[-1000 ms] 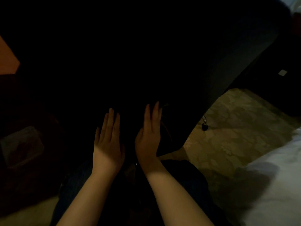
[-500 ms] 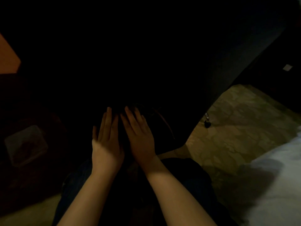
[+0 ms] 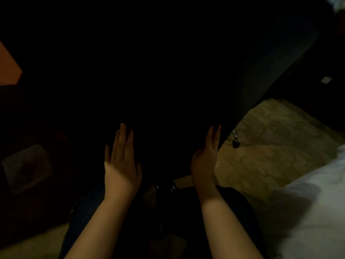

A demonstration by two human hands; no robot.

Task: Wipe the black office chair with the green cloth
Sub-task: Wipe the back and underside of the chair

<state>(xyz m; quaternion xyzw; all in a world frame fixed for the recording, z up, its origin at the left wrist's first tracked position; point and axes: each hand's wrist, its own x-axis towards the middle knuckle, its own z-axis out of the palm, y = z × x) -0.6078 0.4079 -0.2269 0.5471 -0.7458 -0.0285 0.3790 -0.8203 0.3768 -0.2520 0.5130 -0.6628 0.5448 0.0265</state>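
Head cam is super dark, but the black office chair (image 3: pixel 168 62) fills most of the top and middle of the shot, with its back right in front of the person. The left hand (image 3: pixel 121 163) lies flat against it, fingers (image 3: pixel 122 139) straight and close together, gripping nothing. The right hand (image 3: pixel 204 161) is over at the chair's right edge, fingers straight too, resting along the side. Patterned carpet (image 3: pixel 270 146) and a white bed (image 3: pixel 308 212) are off to the right.
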